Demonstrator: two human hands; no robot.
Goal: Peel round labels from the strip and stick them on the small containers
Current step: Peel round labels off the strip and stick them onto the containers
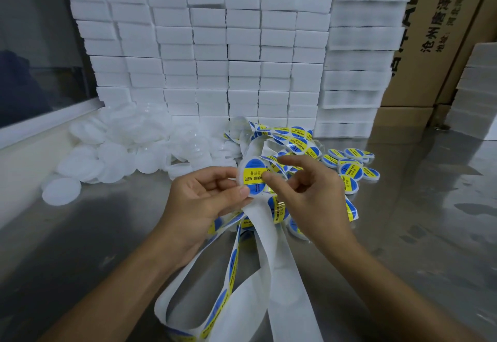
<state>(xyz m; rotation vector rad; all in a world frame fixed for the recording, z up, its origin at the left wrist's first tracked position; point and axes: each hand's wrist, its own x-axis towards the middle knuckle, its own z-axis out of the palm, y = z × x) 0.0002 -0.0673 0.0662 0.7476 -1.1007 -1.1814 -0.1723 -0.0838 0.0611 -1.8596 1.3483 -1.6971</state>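
We are holding our left hand [204,193] palm toward us, its fingers curled and its thumb pressing a small container [254,177] from the near side; the container's body is hidden behind the round label [252,173], so we cannot tell how thick it is. Our right hand [306,191] is coming in from the right with the index fingertip [266,176] touching the label's yellow band, the other fingers loosely bent and spread above; this hand is gripping nothing that we can make out, only pressing. The label is showing blue above and below a yellow stripe with the words SOLDERING PASTE.

The strip [279,247] is hanging down from under our hands in white loops toward the near edge, where it is cut off; part of it is running behind our right wrist, and further labels are showing on it only in slivers. Beyond our hands it is curling up toward the far side.

Just right of our hands, labelled containers [349,164] are lying in a cluster on the steel worktop [80,247]. To the far left, unlabelled white containers [121,153] are piled, their outlines blurring together. Behind them white foam blocks [242,59] are standing stacked, with cardboard boxes [435,46] at the back, their print partly cut off.
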